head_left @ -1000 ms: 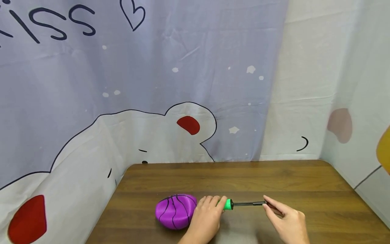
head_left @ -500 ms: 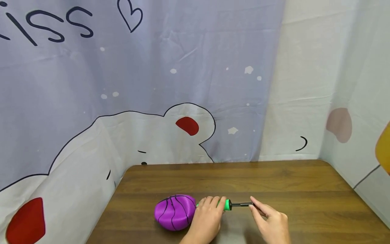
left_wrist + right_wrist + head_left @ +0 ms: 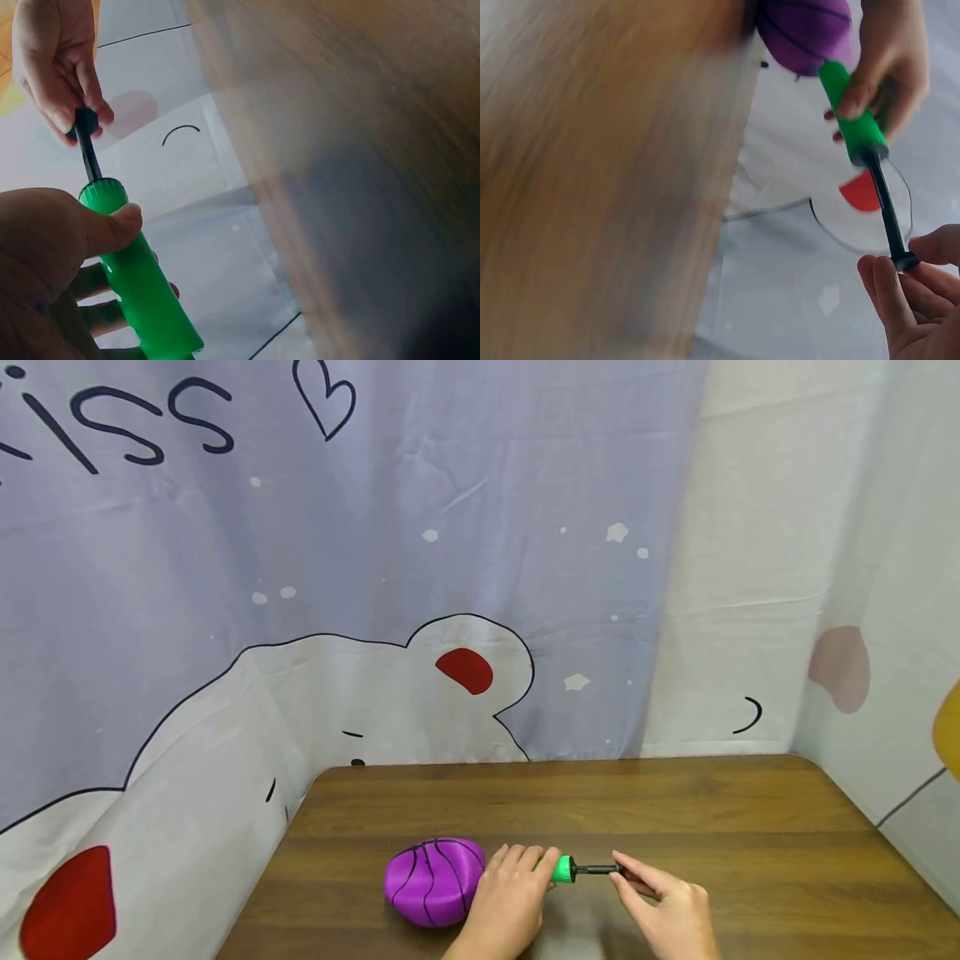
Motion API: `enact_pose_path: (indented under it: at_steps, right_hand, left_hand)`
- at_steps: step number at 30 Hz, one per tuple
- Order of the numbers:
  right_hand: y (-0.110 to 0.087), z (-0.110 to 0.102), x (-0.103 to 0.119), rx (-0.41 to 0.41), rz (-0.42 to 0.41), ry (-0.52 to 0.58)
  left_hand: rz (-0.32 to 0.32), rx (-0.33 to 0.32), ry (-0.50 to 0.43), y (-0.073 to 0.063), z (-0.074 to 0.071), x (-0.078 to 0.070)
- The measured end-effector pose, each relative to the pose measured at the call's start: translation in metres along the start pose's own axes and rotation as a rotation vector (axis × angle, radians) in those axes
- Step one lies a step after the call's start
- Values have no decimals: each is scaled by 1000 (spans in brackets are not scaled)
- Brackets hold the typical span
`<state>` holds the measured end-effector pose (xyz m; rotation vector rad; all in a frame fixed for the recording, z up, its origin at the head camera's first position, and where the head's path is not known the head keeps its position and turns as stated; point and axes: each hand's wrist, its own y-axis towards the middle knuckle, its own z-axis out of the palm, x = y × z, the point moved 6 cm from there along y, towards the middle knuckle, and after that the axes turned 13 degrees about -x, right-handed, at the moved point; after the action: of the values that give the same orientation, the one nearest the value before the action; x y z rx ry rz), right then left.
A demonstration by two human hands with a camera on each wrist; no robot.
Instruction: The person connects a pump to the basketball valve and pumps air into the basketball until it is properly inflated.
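A purple ball (image 3: 435,882) with black lines, lopsided and dented-looking, sits left of my hands in the head view. My left hand (image 3: 506,897) grips the green barrel of a hand pump (image 3: 154,300), thumb along its side. Out of the barrel's right end comes a black plunger rod (image 3: 596,869), partly drawn out. Fingertips and thumb of my right hand (image 3: 667,906) pinch the black knob (image 3: 905,261) at the rod's end. In the right wrist view the barrel's far end meets the ball; the exact join is too small to make out.
Under the hands lies a brown wooden table (image 3: 750,827) with rounded back corners. Behind it and along both sides hangs a printed cloth (image 3: 360,527) with lettering and cartoon shapes.
My right hand has moved left with the knob, pushing the plunger rod further into the barrel. My left hand and the ball stay nearly in place.
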<state>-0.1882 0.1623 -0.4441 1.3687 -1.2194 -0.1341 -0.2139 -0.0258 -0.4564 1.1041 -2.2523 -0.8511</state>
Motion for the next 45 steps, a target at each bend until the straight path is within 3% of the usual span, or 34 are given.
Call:
enact_pose_path:
  at_steps: [6,12,17,23,25,31,38,45]
  right_hand:
    - [14,-34,-17,-46,143,-110]
    - [17,-41,-18,-36,188,-138]
    - [15,-30,-9,-64,119,-97]
    - [2,1,9,-79,-90,5]
    - [-4,11,12,-44,-92,37]
    - [-10,25,14,54,30,125]
    - [3,2,6,-12,-49,73]
    - [19,-31,-11,-64,65,-71]
  left_hand:
    - [-12,-47,-2,-1,-1,3]
    - [-8,-22,1,-1,0,3]
    - [-21,-3,16,1,-2,1]
    - [-10,-21,25,0,-4,-2]
    - [1,-18,23,0,-4,-2]
    - [21,-2,-15,-1,-4,-1]
    - [11,-52,-26,-3,-6,4]
    - [-2,-78,-34,-1,-7,6]
